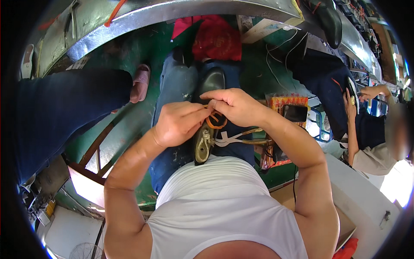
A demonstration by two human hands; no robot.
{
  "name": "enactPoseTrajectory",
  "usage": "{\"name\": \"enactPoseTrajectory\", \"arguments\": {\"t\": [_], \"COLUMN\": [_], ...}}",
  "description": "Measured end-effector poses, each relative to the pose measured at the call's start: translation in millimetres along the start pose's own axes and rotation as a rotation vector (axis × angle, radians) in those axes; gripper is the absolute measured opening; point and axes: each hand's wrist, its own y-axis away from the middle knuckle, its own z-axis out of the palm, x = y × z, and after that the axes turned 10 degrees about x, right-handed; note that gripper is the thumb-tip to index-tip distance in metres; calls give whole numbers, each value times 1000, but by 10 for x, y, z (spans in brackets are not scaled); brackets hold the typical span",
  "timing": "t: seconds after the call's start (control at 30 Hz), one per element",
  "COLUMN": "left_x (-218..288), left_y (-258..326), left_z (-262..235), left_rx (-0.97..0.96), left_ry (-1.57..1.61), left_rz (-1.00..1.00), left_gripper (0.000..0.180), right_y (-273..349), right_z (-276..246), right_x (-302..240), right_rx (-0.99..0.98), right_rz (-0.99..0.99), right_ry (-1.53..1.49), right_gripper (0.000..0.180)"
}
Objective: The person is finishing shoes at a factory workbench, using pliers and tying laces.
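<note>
On my lap lies a black shoe (214, 80), its rounded toe pointing away from me. In its heel end sits a worn shoe last (202, 149) with a pale cord tied on it. An orange strip (222, 125) loops round the shoe's opening. My left hand (183, 122) is closed, fingertips pinched over the strip at the shoe's middle. My right hand (237, 105) meets it there, thumb and fingers pressed in at the same spot; the exact grip is partly hidden. Metal pincers (230, 139) lie on my right thigh beside the shoe.
Ahead runs a metal-edged bench (172, 13). At my right stand orange-red packs (280, 101) with a dark phone (296, 113) on top. A person's leg (73, 99) is at left. Another person works at far right, hand (350, 105) near a dark piece. A red cloth (217, 41) hangs ahead.
</note>
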Motion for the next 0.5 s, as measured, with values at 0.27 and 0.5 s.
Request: {"name": "enactPoseTrajectory", "arguments": {"t": [0.27,0.5], "left_x": [-23,148], "left_y": [52,161], "left_z": [29,110], "left_rx": [181,352], "left_ry": [-238,-307], "left_rz": [84,-12], "left_gripper": [29,23], "right_y": [-155,41], "right_z": [-94,58], "right_x": [-86,50], "right_rx": [-211,-92], "right_rz": [-30,24], "right_ry": [-13,-110], "right_gripper": [28,24]}}
